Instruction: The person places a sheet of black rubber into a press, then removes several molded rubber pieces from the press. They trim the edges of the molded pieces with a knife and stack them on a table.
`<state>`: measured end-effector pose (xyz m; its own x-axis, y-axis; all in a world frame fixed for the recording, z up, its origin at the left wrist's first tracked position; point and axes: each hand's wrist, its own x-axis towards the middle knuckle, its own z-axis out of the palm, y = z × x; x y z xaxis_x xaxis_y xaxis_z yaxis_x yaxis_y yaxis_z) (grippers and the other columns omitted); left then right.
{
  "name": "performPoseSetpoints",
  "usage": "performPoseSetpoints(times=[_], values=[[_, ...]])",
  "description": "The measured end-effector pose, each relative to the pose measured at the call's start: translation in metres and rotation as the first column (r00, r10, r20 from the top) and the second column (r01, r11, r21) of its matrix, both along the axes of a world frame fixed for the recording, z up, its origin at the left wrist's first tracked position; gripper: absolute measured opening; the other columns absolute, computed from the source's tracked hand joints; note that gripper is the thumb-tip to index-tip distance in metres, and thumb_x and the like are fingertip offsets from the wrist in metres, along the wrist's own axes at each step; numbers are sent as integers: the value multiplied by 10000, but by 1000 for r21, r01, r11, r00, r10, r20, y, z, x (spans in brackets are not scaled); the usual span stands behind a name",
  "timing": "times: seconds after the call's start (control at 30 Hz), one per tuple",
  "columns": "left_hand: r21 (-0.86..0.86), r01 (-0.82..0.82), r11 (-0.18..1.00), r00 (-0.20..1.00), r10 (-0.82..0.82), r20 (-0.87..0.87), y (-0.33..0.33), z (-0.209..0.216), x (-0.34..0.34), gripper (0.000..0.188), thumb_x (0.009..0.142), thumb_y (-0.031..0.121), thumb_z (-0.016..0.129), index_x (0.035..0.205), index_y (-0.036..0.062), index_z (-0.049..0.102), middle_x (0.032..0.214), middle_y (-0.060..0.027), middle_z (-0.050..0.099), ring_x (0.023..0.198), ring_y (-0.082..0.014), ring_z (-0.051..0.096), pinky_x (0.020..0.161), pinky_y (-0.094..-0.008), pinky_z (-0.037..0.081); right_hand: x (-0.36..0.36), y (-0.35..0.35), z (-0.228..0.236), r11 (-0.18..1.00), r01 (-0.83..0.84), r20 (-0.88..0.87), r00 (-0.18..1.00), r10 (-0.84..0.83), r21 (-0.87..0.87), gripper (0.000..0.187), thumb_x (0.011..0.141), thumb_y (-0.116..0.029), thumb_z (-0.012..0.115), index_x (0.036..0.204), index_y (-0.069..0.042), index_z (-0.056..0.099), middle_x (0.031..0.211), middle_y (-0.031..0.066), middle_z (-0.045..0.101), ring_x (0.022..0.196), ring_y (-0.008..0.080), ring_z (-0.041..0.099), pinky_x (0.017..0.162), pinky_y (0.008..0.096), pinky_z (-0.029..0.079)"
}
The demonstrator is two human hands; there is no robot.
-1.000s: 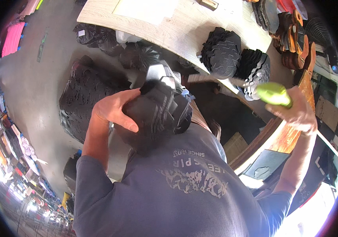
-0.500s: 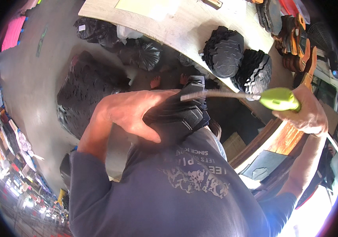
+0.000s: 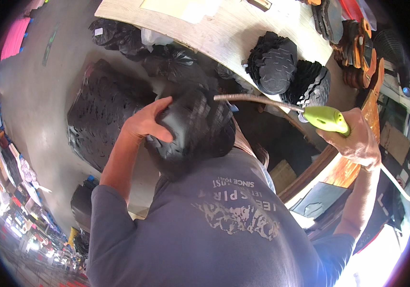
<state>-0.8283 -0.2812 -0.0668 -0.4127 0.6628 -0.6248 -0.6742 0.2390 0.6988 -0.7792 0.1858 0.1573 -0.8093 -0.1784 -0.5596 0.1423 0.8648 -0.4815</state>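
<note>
In front of my chest, my left hand grips a stack of black shoe soles at its left side, thumb and fingers spread around it. The stack is smeared by motion, so its separate layers barely show. My right hand is wrapped around the lime-green handle of a tool. A thin, slightly curved brown strip reaches left from that handle, its tip close to the stack's upper right; I cannot tell whether they touch. A pale cord runs by my right wrist.
Two stacks of black soles stand on the light wooden table ahead. Brown and orange sole-shaped pieces line the far right. A large black textured pile and black plastic bags lie left. A wooden edge curves below my right hand.
The sole stack has turned in my left hand and moved slightly left. My right hand has come left and a little lower, and the tool's strip tip has risen.
</note>
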Motion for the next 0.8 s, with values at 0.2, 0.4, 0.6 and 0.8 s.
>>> performPoseSetpoints(times=[0.2,0.4,0.6,0.8], values=[[453,-638,623,763,436,477,-5,-35,15,787,750,325,850,1394,-55,603,1256,-213,725,1113,-353,719,1026,-475,564,18,-7,-14,981,110,62,993,-101,-162,249,877,-102,795,1108,-9,803,761,142,764,585,154,674,595,329,523],[416,-863,287,473,748,465,33,-28,2,630,982,473,501,1392,10,622,1314,-153,694,1130,-322,700,999,-471,586,38,-30,-23,978,149,-48,986,-157,-143,103,844,-67,793,872,10,731,673,114,657,584,176,612,574,345,465],[529,-759,380,454,891,11,48,-22,-14,633,1003,486,549,1445,34,589,1390,-158,653,1252,-330,642,1055,-504,550,53,-43,-35,969,216,-106,967,-230,-122,143,820,-44,802,812,18,673,667,116,620,585,157,554,570,336,442],[500,-814,295,470,841,268,49,-8,-33,618,982,501,584,1432,77,599,1380,-107,658,1281,-324,599,1105,-513,478,53,-35,-34,986,144,-66,987,-150,-83,148,812,-14,813,952,2,768,760,69,721,671,94,608,612,302,489]])
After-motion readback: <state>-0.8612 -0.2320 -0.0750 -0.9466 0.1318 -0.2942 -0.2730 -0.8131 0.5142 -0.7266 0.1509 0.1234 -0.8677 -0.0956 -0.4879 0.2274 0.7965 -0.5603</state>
